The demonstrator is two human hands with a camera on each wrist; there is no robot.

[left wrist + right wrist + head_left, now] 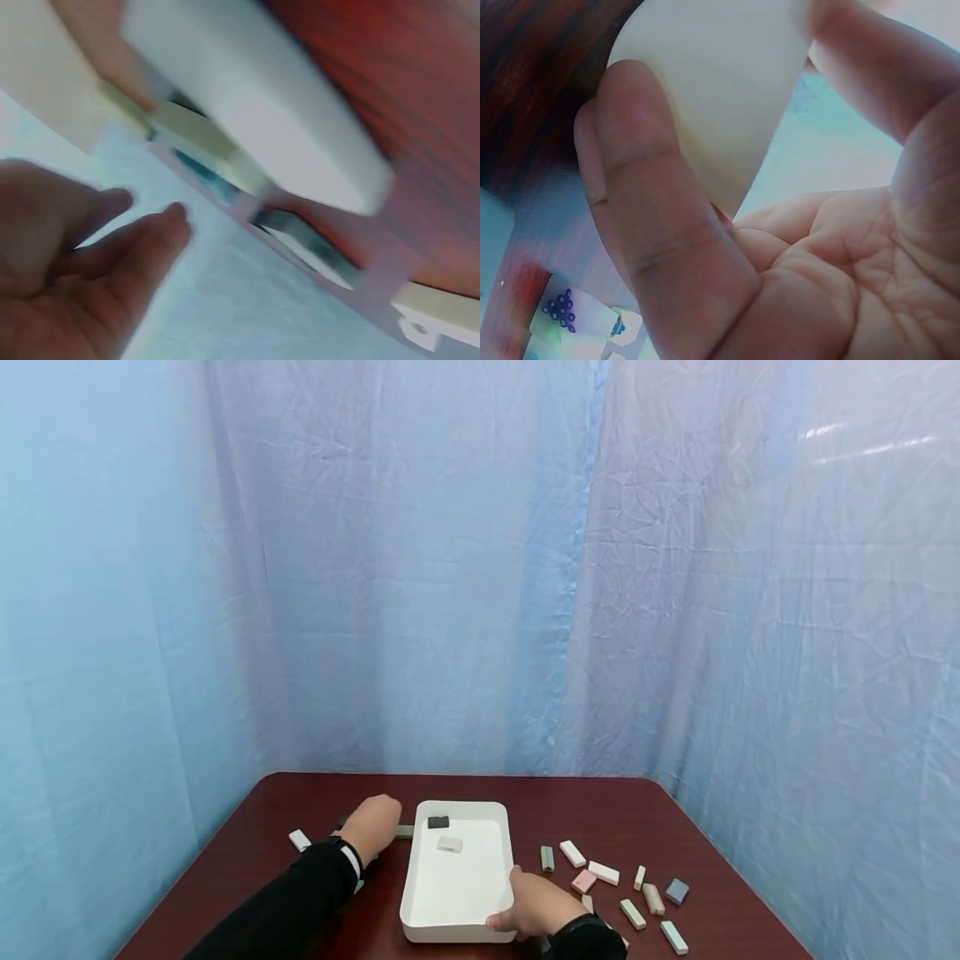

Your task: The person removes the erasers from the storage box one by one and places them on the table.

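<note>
A shallow white tray (457, 893) lies on the table, with a dark block (438, 822) and an off-white block (450, 843) inside near its far end. My right hand (542, 903) grips the tray's near right corner, thumb over the rim; in the right wrist view its fingers (641, 120) press the wall's outer side. Left of the tray, my left hand (373, 827) is over several small blocks, partly hiding them. The left wrist view shows its thumb and fingertips apart with nothing between them, near a greenish-dark block (307, 244) and a blurred white block (270, 112).
Several pastel blocks lie scattered right of the tray, among them a pink one (583, 882), a blue-grey one (677, 892) and a white one (572, 853). A white block (299, 840) lies at the far left. Blue curtains (450, 568) hang around the dark red table (600, 802).
</note>
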